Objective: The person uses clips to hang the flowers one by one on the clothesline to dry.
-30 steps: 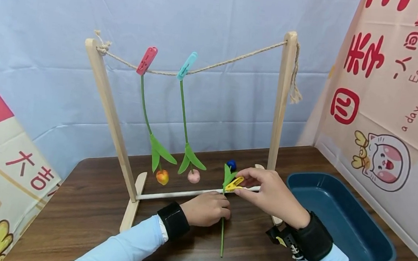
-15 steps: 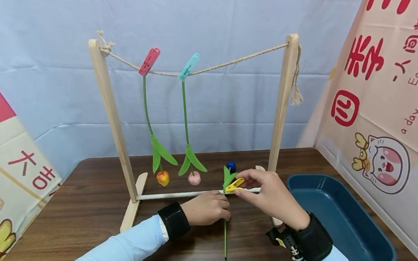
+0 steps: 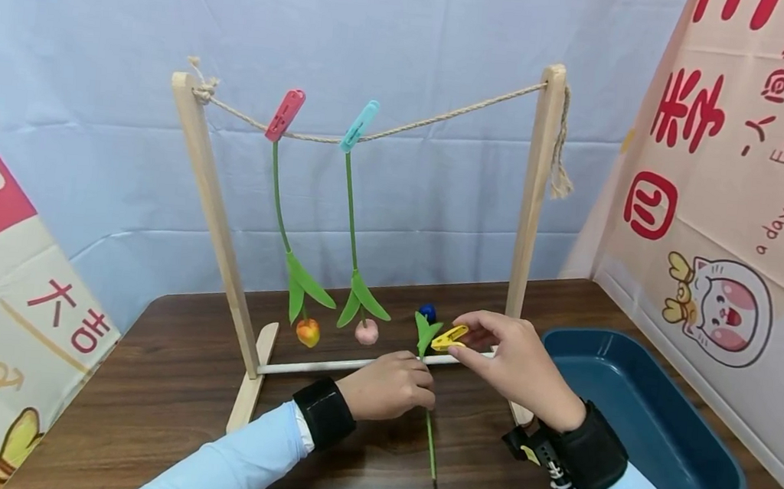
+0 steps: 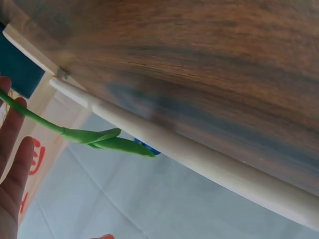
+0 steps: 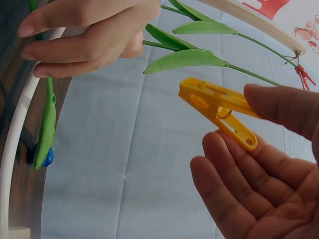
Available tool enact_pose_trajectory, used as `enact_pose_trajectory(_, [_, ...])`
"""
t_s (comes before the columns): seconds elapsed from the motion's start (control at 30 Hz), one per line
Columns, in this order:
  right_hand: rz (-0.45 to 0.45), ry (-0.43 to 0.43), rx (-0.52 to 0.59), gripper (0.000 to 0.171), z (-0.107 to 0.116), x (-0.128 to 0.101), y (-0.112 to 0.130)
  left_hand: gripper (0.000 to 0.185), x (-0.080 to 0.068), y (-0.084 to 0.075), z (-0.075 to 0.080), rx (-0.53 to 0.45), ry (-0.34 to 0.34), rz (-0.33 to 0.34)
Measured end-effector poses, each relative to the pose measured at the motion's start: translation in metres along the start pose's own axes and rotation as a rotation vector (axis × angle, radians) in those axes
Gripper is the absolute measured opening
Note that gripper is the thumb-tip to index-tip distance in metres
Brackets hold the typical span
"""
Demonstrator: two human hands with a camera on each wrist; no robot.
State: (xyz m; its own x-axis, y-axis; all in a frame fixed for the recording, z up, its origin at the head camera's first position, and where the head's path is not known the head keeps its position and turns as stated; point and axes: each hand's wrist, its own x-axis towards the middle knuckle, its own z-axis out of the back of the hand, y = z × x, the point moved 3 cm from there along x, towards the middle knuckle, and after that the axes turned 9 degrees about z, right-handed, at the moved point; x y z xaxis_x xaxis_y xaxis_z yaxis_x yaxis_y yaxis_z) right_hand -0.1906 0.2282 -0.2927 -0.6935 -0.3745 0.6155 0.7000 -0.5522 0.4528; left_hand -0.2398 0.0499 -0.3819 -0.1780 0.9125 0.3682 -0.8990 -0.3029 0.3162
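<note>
In the head view my left hand (image 3: 388,386) grips the green stem of an artificial blue tulip (image 3: 425,331), whose lower end points toward me. Its leaves (image 4: 112,139) stand out past the fingers in the left wrist view, with the blue bloom mostly hidden behind them. My right hand (image 3: 517,366) pinches a yellow clothespin (image 5: 219,109) by its handles, between thumb and fingers. The clothespin is just right of the tulip's leaves, and in the right wrist view the two are apart.
A wooden frame (image 3: 216,231) carries a sagging rope (image 3: 436,119). From it hang an orange tulip (image 3: 307,332) on a pink clothespin (image 3: 285,115) and a pink tulip (image 3: 367,331) on a light-blue one. A white bar (image 3: 320,366) runs low across. A blue tub (image 3: 641,418) stands at right.
The lower end of the blue tulip's stem has swung to the right. My right hand has drawn the clothespin slightly up and right, away from the stem. The head view has shifted a little.
</note>
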Motion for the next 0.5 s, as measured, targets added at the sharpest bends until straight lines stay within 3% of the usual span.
enact_pose_trajectory(0.23, [-0.024, -0.069, -0.049, 0.027, 0.006, 0.001, 0.0, 0.017, 0.002, 0.001, 0.01, -0.109, -0.127, 0.017])
enact_pose_trajectory(0.5, [-0.058, -0.131, -0.078, 0.031, 0.012, 0.0, -0.001, 0.008, 0.007, 0.001, 0.028, -0.113, -0.298, 0.004])
